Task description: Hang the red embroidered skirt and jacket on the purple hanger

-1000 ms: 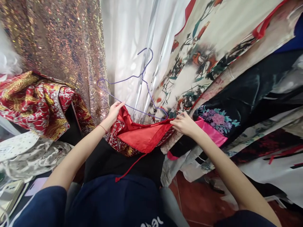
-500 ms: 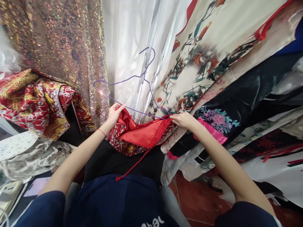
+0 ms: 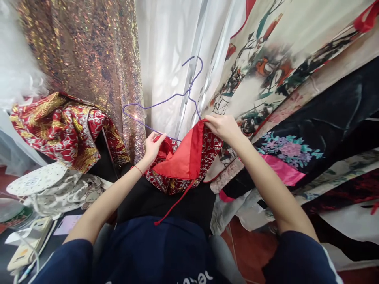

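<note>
A red embroidered garment with plain red lining hangs between my hands over my lap. My left hand pinches its left edge together with the lower wire of a purple wire hanger. My right hand is closed on the garment's right top edge, lifted up at the hanger's right shoulder. The hanger's hook points up in front of a white curtain. A thin red tie dangles from the garment toward my dark blue top.
A sequinned gold fabric hangs at the left, with a red and gold brocade garment piled below it. Printed floral robes hang at the right. A white perforated board and a power strip lie at lower left.
My right hand has lifted the garment's right edge up along the hanger's right side. My left hand stayed low on the left edge. The view shifted slightly to the left.
</note>
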A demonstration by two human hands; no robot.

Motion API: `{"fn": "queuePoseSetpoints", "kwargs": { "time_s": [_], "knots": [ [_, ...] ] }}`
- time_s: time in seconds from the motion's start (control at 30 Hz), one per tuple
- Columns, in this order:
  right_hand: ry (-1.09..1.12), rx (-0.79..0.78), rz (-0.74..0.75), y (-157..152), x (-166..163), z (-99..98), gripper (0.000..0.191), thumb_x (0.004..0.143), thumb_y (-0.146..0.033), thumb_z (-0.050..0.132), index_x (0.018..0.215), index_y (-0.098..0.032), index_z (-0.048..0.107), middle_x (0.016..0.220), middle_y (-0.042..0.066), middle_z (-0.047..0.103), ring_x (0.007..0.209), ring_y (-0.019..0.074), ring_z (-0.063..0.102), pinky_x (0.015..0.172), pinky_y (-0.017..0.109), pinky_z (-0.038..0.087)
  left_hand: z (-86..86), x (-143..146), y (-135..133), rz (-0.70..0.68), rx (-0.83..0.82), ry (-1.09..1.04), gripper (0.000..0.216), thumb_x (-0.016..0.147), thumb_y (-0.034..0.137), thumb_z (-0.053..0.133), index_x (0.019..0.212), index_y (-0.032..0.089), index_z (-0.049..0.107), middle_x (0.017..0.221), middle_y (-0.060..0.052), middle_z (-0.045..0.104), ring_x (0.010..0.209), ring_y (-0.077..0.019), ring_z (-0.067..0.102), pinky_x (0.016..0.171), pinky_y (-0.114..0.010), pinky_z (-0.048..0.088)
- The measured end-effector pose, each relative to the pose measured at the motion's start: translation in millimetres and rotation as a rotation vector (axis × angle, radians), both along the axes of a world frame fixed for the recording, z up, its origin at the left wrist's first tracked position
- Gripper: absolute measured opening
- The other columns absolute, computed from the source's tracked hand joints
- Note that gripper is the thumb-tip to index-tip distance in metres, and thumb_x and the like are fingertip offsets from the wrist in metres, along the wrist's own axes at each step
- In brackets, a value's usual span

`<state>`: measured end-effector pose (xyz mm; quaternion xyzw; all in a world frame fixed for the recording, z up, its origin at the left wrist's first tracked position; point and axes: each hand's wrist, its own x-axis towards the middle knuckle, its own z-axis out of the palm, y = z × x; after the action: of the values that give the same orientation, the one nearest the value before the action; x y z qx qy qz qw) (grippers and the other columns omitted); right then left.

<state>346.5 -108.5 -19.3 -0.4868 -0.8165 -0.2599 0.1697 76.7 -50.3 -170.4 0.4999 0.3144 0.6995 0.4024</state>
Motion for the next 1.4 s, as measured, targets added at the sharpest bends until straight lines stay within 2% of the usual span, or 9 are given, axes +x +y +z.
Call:
{"fn": "queuePoseSetpoints", "kwargs": {
  "time_s": [0.23,0.5,0.6,0.7,0.87,0.97,1.07,1.17,1.4],
  "knots": [
    [0.625,-0.14,0.3,20.4,-36.3,-19.7,0.042,0.104,-0.04,0.04,0.122,-0.023,0.074,0.115,0.005,0.078,0.104,0.0236,0.071,0.096,0.039,0.053,0.9,3.7,-5.2,-0.021,-0.021,-0.039,0.033,0.069,0.045,0.085,0.074,0.021,0.062,0.076,0.001,0.064,0.072,-0.0145,0.059,0.075,-0.028,0.048],
    [0.622,-0.022,0.206,37.5,-42.2,-19.6,0.053,0.107,-0.044,0.034,0.153,-0.022,0.05,0.108,0.008,0.077,0.091,0.0237,0.071,0.091,0.04,0.055,10.4,0.5,0.8,-0.047,0.024,0.112,0.036,0.073,0.051,0.082,0.08,0.02,0.063,0.083,-0.003,0.069,0.08,-0.0173,0.065,0.083,-0.03,0.05],
    [0.638,0.012,0.098,48.4,-42.5,-26.4,0.062,0.106,-0.046,0.033,0.158,-0.014,0.039,0.081,0.007,0.073,0.072,0.0256,0.067,0.079,0.039,0.053,17.8,-14.5,5.6,-0.005,0.088,0.27,0.037,0.079,0.053,0.075,0.089,0.02,0.061,0.087,-0.003,0.068,0.077,-0.0154,0.065,0.081,-0.029,0.051],
    [0.601,-0.023,0.086,56.4,-38.5,-29.0,0.057,0.105,-0.049,0.031,0.145,-0.014,0.053,0.074,0.008,0.068,0.07,0.0276,0.065,0.073,0.039,0.049,33.0,-44.7,10.4,0.026,0.086,0.553,0.04,0.083,0.057,0.069,0.097,0.021,0.06,0.09,-0.003,0.07,0.076,-0.0164,0.065,0.078,-0.03,0.051],
    [0.545,-0.051,0.084,57.9,-26.7,-25.4,0.044,0.105,-0.048,0.031,0.121,-0.019,0.06,0.064,0.003,0.054,0.064,0.026,0.059,0.068,0.036,0.043,76.2,-114.6,32.8,-0.174,0.077,1.251,0.045,0.071,0.057,0.076,0.097,0.021,0.068,0.096,-0.006,0.075,0.089,-0.0238,0.068,0.086,-0.033,0.05],
    [0.535,-0.073,0.071,55.7,-25.5,-23.7,0.041,0.105,-0.049,0.03,0.116,-0.02,0.057,0.063,0.001,0.049,0.062,0.0248,0.055,0.067,0.036,0.041,93.2,-151.7,48.4,-0.074,-0.099,1.39,0.032,0.066,0.05,0.079,0.07,0.021,0.066,0.067,-0.001,0.067,0.067,-0.0197,0.061,0.069,-0.029,0.045],
    [0.528,-0.082,0.065,53.7,-27.9,-23.0,0.038,0.105,-0.048,0.031,0.112,-0.021,0.056,0.065,0.002,0.049,0.063,0.0243,0.055,0.068,0.036,0.041,95.2,-173.4,56.2,0.086,-0.37,1.279,0.043,0.066,0.046,0.079,0.045,0.021,0.051,0.044,0.002,0.043,0.046,-0.0123,0.039,0.052,-0.028,0.03],
    [0.521,-0.088,0.074,52.6,-29.1,-22.2,0.035,0.104,-0.045,0.031,0.11,-0.021,0.056,0.066,0.002,0.05,0.064,0.0243,0.055,0.068,0.036,0.041,88.8,-174.4,61.1,0.142,-0.525,0.939,0.041,0.068,0.043,0.077,0.045,0.019,0.052,0.045,0.001,0.043,0.043,-0.0101,0.033,0.048,-0.027,0.024],
    [0.484,-0.066,0.059,48.7,-30.3,-18.3,0.035,0.106,-0.043,0.029,0.11,-0.021,0.056,0.064,0.001,0.049,0.065,0.0232,0.057,0.067,0.033,0.041,84.2,-140.4,87.4,0.351,-0.49,0.68,0.026,0.066,0.033,0.074,0.055,0.018,0.055,0.048,0.002,0.044,0.048,-0.0115,0.039,0.052,-0.027,0.033]
  ]
}}
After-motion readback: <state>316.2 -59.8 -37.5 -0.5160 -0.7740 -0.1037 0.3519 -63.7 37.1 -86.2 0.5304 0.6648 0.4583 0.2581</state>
